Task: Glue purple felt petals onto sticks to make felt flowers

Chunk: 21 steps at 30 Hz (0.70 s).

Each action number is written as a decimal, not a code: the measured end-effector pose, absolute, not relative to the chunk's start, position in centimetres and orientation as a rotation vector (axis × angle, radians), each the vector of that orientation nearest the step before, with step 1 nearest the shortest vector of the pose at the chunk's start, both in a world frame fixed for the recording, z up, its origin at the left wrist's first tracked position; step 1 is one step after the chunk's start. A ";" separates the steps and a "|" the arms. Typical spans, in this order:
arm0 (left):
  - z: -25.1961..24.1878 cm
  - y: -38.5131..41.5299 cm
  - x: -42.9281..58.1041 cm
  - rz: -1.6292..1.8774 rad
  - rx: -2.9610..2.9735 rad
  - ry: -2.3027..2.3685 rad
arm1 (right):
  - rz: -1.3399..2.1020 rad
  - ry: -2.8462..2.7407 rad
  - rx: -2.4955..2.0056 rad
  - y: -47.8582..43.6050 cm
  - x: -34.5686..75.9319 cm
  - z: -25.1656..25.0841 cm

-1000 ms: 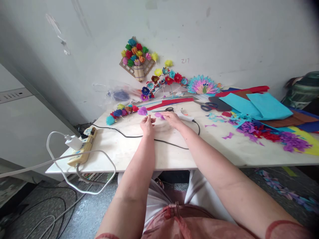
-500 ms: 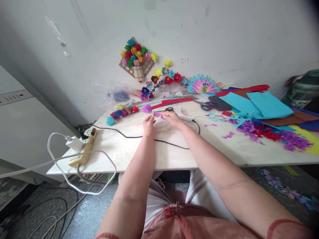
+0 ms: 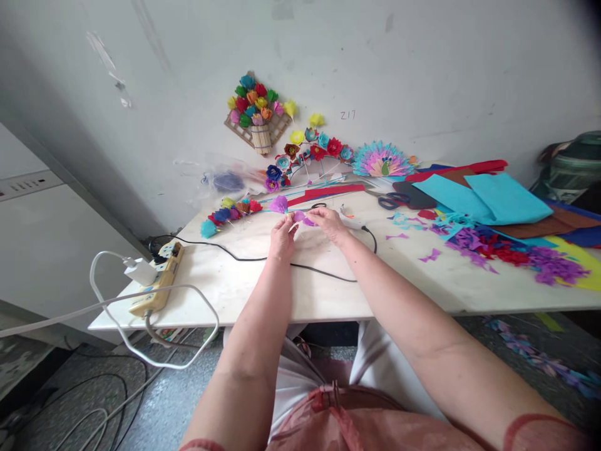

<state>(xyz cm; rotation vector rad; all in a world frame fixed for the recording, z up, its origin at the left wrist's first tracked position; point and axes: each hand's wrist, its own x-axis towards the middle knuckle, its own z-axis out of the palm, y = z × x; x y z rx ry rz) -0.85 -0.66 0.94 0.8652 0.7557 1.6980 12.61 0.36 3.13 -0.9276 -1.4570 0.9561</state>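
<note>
My left hand [image 3: 282,236] pinches the thin stem of a purple paper flower [image 3: 278,203], whose head stands just above my fingers. My right hand [image 3: 330,224] is closed in a pinch on small purple paper pieces [image 3: 301,217] between the two hands. Both hands rest over the white table [image 3: 291,288]. A black cable [image 3: 263,257] runs under my wrists. A row of finished paper flowers [image 3: 230,212] lies to the left of my left hand.
Scissors [image 3: 393,200], blue, red and brown felt sheets [image 3: 488,197] and purple and red scraps [image 3: 516,257] cover the right side. A paper peacock fan [image 3: 382,160] and a flower bouquet [image 3: 258,109] lean on the wall. A power strip [image 3: 157,279] with a charger sits at the left edge.
The purple flower in my left hand has risen and moved slightly right, towards my right hand. Both hands have drawn closer together.
</note>
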 end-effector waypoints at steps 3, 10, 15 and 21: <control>0.9 -0.7 -0.7 1.673 0.893 0.728 | 0.953 -1.455 -0.943 0.3 12.4 3.0; 0.7 -0.7 -0.6 1.573 0.956 0.742 | 1.021 -1.273 -0.916 0.1 11.9 3.3; 0.7 -0.8 -0.5 1.559 0.937 0.746 | 1.118 -1.194 -0.935 0.1 12.6 3.7; 0.9 -0.9 -0.4 1.565 0.943 0.733 | 1.241 -1.257 -0.995 0.3 13.2 3.5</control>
